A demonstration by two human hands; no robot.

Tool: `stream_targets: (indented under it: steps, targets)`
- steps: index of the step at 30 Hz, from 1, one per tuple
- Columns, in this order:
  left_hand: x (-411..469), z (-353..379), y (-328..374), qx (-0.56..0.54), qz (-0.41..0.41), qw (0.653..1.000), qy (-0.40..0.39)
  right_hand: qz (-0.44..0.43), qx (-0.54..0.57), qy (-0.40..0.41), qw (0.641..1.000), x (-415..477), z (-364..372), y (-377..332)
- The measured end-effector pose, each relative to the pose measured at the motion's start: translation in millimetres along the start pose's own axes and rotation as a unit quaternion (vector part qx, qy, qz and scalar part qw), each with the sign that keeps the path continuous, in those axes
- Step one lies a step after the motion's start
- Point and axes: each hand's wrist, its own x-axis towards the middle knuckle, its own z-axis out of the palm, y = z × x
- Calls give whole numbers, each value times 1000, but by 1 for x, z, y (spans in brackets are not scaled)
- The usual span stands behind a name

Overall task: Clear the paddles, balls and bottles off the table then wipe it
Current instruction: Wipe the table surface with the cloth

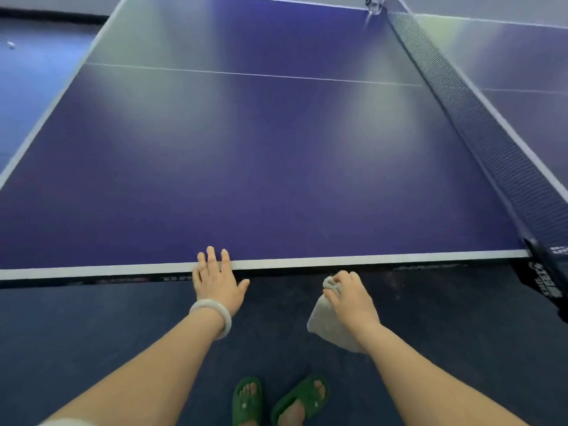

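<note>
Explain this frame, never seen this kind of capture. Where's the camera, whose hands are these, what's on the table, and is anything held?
There is no robot here: a person works with bare hands. The single picture comes from a wide-angle camera worn on their head, looking forward and down, which is why straight edges look bent.

The left hand, with a pale bangle on its wrist, rests straight fingers on the near white edge of the blue table tennis table. The right hand grips a bunched grey cloth just short of that edge, over the floor.

The net runs along the right side. A clear object, perhaps a bottle, sits at the net's far end, too blurred to be sure. The green slippers at the bottom are on the person's own feet.
</note>
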Motion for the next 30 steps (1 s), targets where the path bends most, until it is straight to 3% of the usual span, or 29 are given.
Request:
stream_targets:
  steps: [4, 9, 16, 21, 30]
  targets:
    - [-38, 12, 43, -15, 74, 996, -50, 39, -3, -25, 999, -30, -6, 24]
    - [-73, 14, 98, -50, 162, 968, -183, 95, -5, -59, 994, -65, -31, 70]
    - [-135, 34, 218, -63, 199, 964, -166, 137, 23, -21, 990, -118, -106, 180]
    - [-188, 61, 283, -65, 181, 969, -154, 87, 40, -4, 995, -138, -165, 244]
    - [-179, 43, 282, -26, 149, 988, -41, 17, 50, -11, 999, -111, -171, 227]
